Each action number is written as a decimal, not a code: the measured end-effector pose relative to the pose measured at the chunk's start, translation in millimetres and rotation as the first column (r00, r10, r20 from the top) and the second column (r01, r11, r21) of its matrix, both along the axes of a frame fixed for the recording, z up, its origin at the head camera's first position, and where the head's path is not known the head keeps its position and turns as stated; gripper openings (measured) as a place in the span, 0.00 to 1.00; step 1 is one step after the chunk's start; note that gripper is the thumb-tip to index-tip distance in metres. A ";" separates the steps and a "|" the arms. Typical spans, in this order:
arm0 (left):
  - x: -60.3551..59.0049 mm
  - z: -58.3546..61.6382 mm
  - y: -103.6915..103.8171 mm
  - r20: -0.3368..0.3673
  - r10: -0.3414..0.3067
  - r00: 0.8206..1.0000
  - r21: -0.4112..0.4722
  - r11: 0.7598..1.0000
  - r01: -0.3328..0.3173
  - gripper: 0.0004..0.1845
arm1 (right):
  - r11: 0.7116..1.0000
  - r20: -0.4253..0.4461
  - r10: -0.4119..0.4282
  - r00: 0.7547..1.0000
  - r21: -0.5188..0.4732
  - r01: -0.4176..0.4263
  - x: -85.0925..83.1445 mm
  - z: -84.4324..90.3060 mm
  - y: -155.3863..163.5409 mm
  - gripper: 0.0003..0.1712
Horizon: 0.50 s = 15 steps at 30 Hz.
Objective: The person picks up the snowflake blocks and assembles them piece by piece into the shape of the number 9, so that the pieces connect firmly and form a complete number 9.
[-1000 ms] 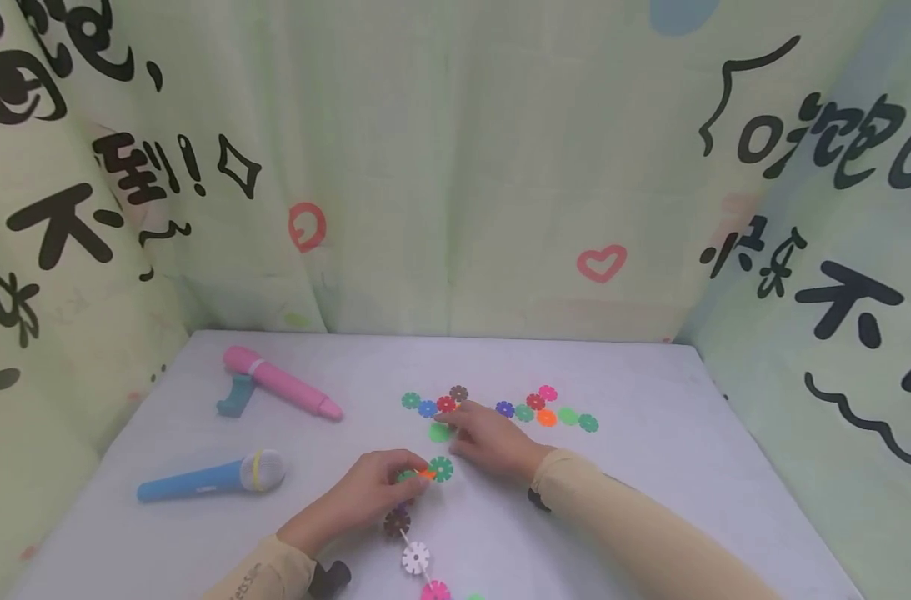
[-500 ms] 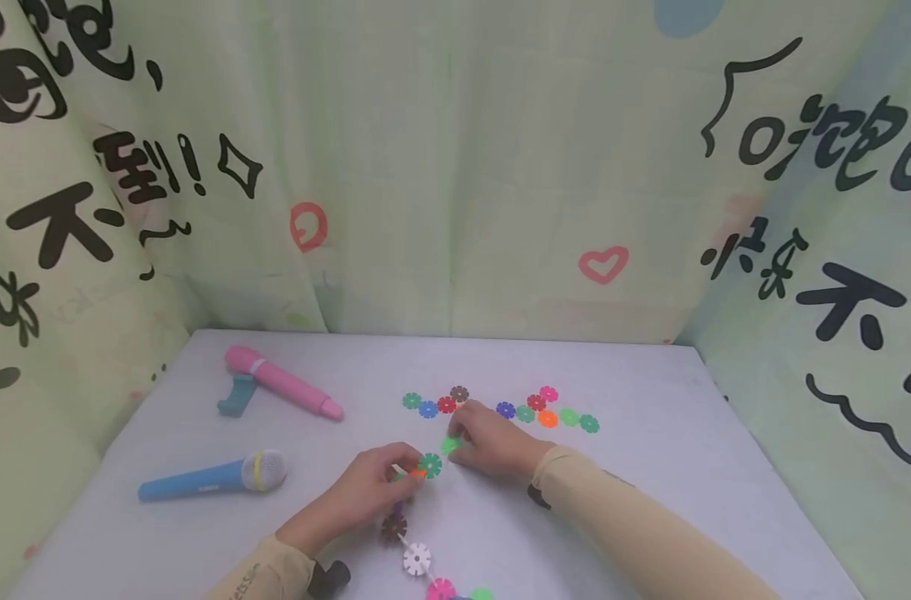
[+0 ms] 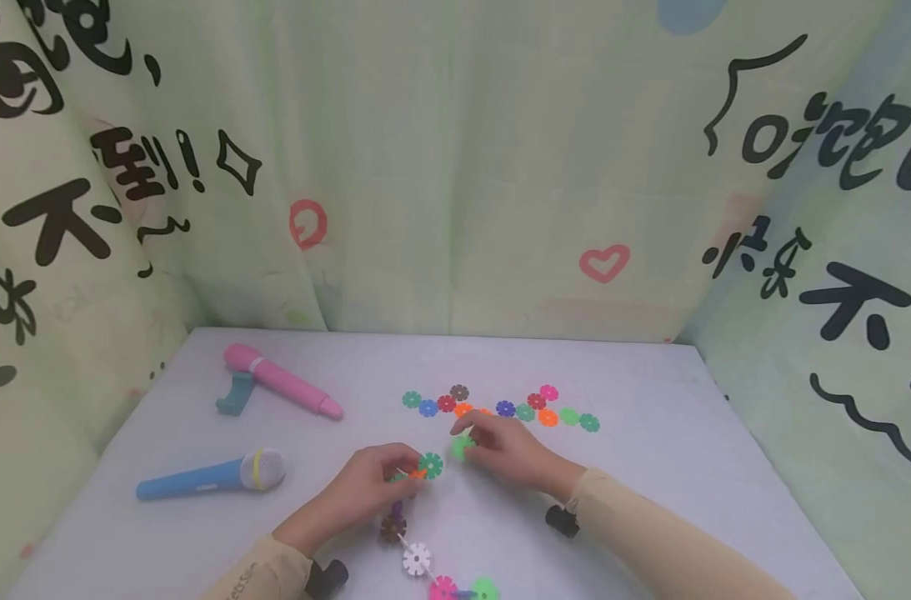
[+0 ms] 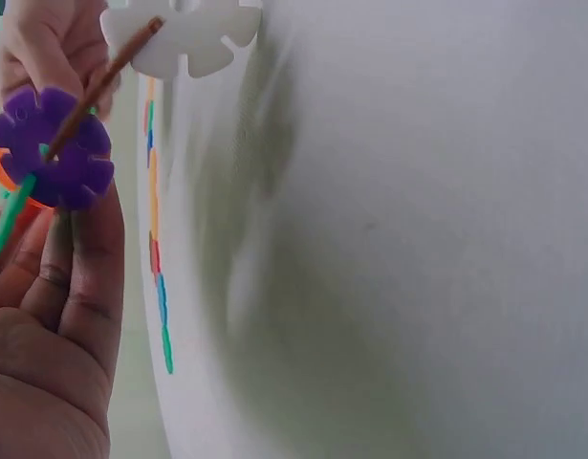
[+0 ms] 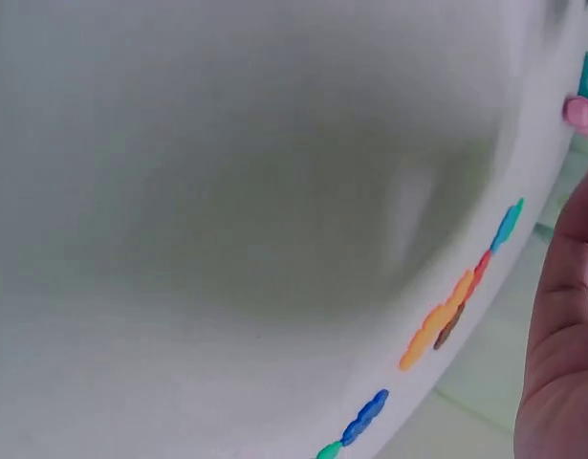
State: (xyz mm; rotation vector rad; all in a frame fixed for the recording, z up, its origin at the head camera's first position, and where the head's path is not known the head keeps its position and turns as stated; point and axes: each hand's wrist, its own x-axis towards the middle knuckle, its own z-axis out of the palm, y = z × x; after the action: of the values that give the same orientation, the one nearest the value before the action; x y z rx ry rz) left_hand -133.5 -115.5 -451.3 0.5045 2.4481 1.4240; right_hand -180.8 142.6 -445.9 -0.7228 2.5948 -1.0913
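My left hand (image 3: 365,483) holds a chain of slotted plastic snowflake discs near its upper end. A dark green disc (image 3: 430,465) and an orange disc (image 3: 419,473) stick out at the fingertips. Below the hand the chain runs through a purple disc (image 4: 88,177), a brown disc (image 3: 393,527), a white disc (image 3: 417,558) and a pink disc (image 3: 443,588) to a light green disc (image 3: 486,589). Just right of the dark green disc, my right hand (image 3: 511,454) pinches a loose light green disc (image 3: 461,447). The two discs are apart. In the right wrist view only part of that hand shows.
Loose discs lie in a row behind the hands, among them a blue disc (image 3: 428,408) and an orange disc (image 3: 548,418). At left are a pink toy microphone (image 3: 286,383), a teal piece (image 3: 235,395) and a blue microphone (image 3: 207,481). A printed curtain (image 3: 447,167) surrounds the table.
My right hand has picked up the light green disc from the table and drawn it slightly right and nearer. My left hand has shifted the chain's dark green end a little left.
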 end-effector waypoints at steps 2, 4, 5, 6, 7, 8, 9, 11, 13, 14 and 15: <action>0.5 0.6 -0.1 0.008 0.004 1.000 0.009 1.000 -0.004 0.13 | 0.999 0.024 -0.022 0.999 -0.031 0.023 2.9 0.2 3.0 0.15; 0.9 1.6 0.0 0.012 0.014 1.000 0.008 1.000 -0.014 0.13 | 0.997 0.053 -0.037 0.998 -0.065 0.041 5.1 -0.2 5.6 0.16; 1.0 2.0 0.2 0.015 0.019 1.000 0.008 1.000 -0.019 0.14 | 0.996 0.067 -0.042 0.997 -0.080 0.048 6.0 -0.6 6.6 0.16; 1.1 2.5 0.4 0.015 0.023 1.000 0.010 1.000 -0.023 0.14 | 0.994 0.085 -0.047 0.995 -0.094 0.054 6.9 -0.8 7.5 0.17; 1.1 2.9 0.5 0.018 0.027 0.999 0.015 1.000 -0.027 0.14 | 0.993 0.105 -0.049 0.993 -0.106 0.060 7.7 -0.9 8.2 0.18; 1.2 3.3 0.7 0.019 0.031 0.999 0.017 0.999 -0.031 0.14 | 0.991 0.128 -0.048 0.991 -0.121 0.063 8.6 -0.8 8.6 0.19; 1.2 3.8 0.9 0.026 0.034 0.999 0.024 0.999 -0.035 0.15 | 0.989 0.147 -0.046 0.988 -0.134 0.066 9.6 -0.4 8.8 0.20; 1.2 4.3 1.1 0.030 0.037 0.999 0.034 0.999 -0.038 0.15 | 0.982 0.190 -0.044 0.981 -0.171 0.077 11.9 1.0 8.4 0.21; 0.9 4.2 1.2 0.023 0.038 0.999 0.039 0.998 -0.038 0.15 | 0.974 0.224 -0.042 0.974 -0.209 0.090 14.2 2.4 7.1 0.22; 0.7 3.9 1.3 0.016 0.036 0.999 0.042 0.998 -0.036 0.15 | 0.968 0.241 -0.039 0.970 -0.232 0.096 15.4 3.0 6.0 0.22; 0.5 3.5 1.4 0.010 0.032 0.999 0.049 0.998 -0.033 0.15 | 0.962 0.255 -0.035 0.966 -0.252 0.101 16.5 3.3 4.9 0.23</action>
State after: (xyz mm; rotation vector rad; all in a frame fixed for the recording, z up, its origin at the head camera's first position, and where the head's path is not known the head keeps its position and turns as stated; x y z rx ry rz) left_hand -133.0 -114.1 -447.8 0.4694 2.4302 1.4989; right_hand -164.3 147.6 -442.5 -0.5109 2.3045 -1.4658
